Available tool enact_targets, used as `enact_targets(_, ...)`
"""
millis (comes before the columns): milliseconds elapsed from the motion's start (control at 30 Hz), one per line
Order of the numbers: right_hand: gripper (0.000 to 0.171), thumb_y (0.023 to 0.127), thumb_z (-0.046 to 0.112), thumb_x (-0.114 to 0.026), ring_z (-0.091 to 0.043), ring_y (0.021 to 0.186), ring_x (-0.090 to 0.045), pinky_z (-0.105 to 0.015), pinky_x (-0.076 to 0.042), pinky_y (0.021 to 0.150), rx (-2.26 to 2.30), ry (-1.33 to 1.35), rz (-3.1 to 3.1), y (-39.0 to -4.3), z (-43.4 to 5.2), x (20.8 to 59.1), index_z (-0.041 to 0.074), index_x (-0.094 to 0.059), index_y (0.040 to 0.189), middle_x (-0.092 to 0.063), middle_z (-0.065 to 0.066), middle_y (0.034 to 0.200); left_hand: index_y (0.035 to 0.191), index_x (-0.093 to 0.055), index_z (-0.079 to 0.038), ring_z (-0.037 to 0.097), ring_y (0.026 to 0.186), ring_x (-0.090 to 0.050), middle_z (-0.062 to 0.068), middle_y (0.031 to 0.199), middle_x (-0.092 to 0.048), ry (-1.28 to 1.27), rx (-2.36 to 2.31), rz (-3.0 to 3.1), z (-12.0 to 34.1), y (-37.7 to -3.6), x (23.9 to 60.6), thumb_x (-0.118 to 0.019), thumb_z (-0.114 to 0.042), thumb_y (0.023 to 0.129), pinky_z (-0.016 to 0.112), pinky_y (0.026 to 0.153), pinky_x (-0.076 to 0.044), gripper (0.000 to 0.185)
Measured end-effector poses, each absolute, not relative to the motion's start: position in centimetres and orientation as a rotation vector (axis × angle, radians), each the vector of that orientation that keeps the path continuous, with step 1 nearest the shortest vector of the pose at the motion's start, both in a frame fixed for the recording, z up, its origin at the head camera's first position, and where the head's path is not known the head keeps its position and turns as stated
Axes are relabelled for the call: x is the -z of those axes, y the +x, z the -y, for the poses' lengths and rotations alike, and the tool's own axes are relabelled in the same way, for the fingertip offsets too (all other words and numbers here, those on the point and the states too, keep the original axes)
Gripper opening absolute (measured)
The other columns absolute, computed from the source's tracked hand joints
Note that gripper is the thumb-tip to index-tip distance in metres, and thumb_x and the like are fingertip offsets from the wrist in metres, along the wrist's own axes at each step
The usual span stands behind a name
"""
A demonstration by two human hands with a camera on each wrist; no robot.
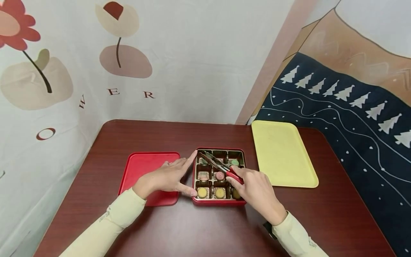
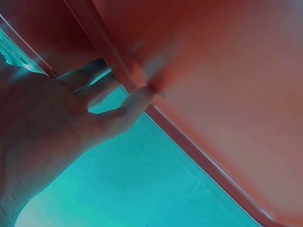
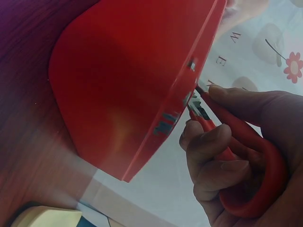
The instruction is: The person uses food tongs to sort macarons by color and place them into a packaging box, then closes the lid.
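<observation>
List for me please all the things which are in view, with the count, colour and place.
Table: one, reddish brown, under everything
Box: one, red, table's middle
Divided insert: one, dark, inside box
Yellow pieces: three, yellow, insert's near row
Pink pieces: at least one, pink, middle row
Green pieces: at least one, green, far row
Tongs: one, red handles, over insert
Flat tray or lid: one, red, left of box
Yellow tray: one, yellow, right of box
Printed cloths: two, white and multicoloured, behind table
Sleeves: two, pale yellow, both forearms
Left grip: one, bare, at box's left side
Right grip: one, bare, holding tongs
</observation>
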State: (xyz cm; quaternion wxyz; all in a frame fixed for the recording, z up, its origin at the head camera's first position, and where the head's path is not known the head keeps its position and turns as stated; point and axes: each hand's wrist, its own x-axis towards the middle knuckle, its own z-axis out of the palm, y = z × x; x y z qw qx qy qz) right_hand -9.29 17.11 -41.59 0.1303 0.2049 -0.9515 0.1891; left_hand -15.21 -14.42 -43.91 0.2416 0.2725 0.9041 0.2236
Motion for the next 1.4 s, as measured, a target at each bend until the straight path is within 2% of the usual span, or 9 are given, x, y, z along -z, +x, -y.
enact_targets(233,0.04,0.091,0.027,-0.093,-0.012,0.054,-0.052,-0.032,-0.042,0.046,-0.507,0.613,2.74,-9.3,-17.1,41.8,0.008,-0.084,0.124,-0.077,-0.005,0.083,0.175,0.014,-0.025,0.048,0.163,-0.017,0.026,0.175,-0.025,0.738,-0.614,-2.473,14.3,-15.3,43.7,-0.081,-0.074,0.085,0.081,0.121,-0.01,0.14)
enact_targets(433,0.05,0.088,0.03,-0.096,-0.008,0.051,-0.043,-0.025,-0.035,0.044,-0.483,0.634,2.733,-9.0,-17.2,42.1,0.003,-0.081,0.127,-0.067,0.001,0.072,0.175,0.014,-0.025,0.047,0.163,-0.017,0.026,0.175,-0.025,0.731,-0.621,-2.467,14.2,-15.2,43.7,-0.082,-0.074,0.085,0.081,0.121,-0.01,0.14)
enact_targets(633,0.058,0.087,0.034,-0.096,-0.009,0.052,-0.046,-0.027,-0.04,0.045,-0.529,0.601,2.726,-8.9,-17.5,42.3,0.001,-0.078,0.131,-0.065,0.005,0.075,0.175,0.014,-0.025,0.047,0.163,-0.018,0.027,0.175,-0.025,0.737,-0.626,-2.471,14.3,-15.3,43.8,-0.081,-0.076,0.085,0.082,0.12,-0.011,0.141)
enact_targets(767,0.067,0.086,0.04,-0.096,-0.014,0.054,-0.053,-0.031,-0.047,0.047,-0.558,0.573,2.726,-8.9,-17.7,42.6,-0.002,-0.075,0.135,-0.071,-0.002,0.082,0.175,0.014,-0.025,0.046,0.163,-0.017,0.026,0.175,-0.025,0.74,-0.614,-2.474,14.4,-15.3,43.8,-0.08,-0.076,0.085,0.081,0.121,-0.01,0.141)
enact_targets(933,0.073,0.089,0.043,-0.093,-0.029,0.075,-0.073,-0.044,-0.061,0.06,-0.59,0.507,2.748,-8.8,-18.1,43.0,-0.004,-0.07,0.14,-0.078,-0.018,0.116,0.175,0.013,-0.024,0.046,0.163,-0.018,0.024,0.176,-0.024,0.756,-0.611,-2.475,14.3,-15.2,43.8,-0.079,-0.078,0.085,0.081,0.121,-0.011,0.14)
enact_targets(1000,0.073,0.091,0.043,-0.092,-0.03,0.082,-0.074,-0.047,-0.062,0.064,-0.621,0.473,2.757,-8.7,-18.3,43.0,-0.004,-0.069,0.142,-0.076,-0.02,0.122,0.175,0.014,-0.025,0.046,0.163,-0.018,0.024,0.176,-0.024,0.762,-0.601,-2.475,14.3,-15.2,43.9,-0.078,-0.079,0.085,0.08,0.122,-0.012,0.141)
enact_targets(1100,0.068,0.092,0.041,-0.091,-0.024,0.075,-0.067,-0.043,-0.057,0.06,-0.676,0.415,2.764,-8.6,-18.8,42.9,-0.001,-0.069,0.14,-0.075,-0.013,0.103,0.175,0.015,-0.024,0.047,0.163,-0.018,0.026,0.175,-0.025,0.768,-0.605,-2.474,14.3,-15.1,43.9,-0.077,-0.08,0.084,0.08,0.121,-0.012,0.141)
enact_targets(1200,0.058,0.092,0.042,-0.091,-0.015,0.066,-0.052,-0.035,-0.046,0.054,-0.719,0.352,2.763,-8.6,-19.4,42.8,0.005,-0.07,0.132,-0.061,0.0,0.083,0.175,0.015,-0.025,0.047,0.163,-0.017,0.025,0.176,-0.025,0.762,-0.6,-2.472,14.3,-15.1,43.8,-0.077,-0.081,0.084,0.079,0.122,-0.012,0.141)
enact_targets(1400,0.048,0.093,0.037,-0.091,-0.013,0.065,-0.05,-0.033,-0.043,0.054,-0.77,0.254,2.735,-8.6,-21.1,43.2,0.007,-0.07,0.124,-0.055,0.005,0.081,0.175,0.015,-0.026,0.048,0.163,-0.016,0.025,0.176,-0.025,0.753,-0.602,-2.469,14.4,-15.1,43.8,-0.077,-0.081,0.083,0.079,0.122,-0.011,0.141)
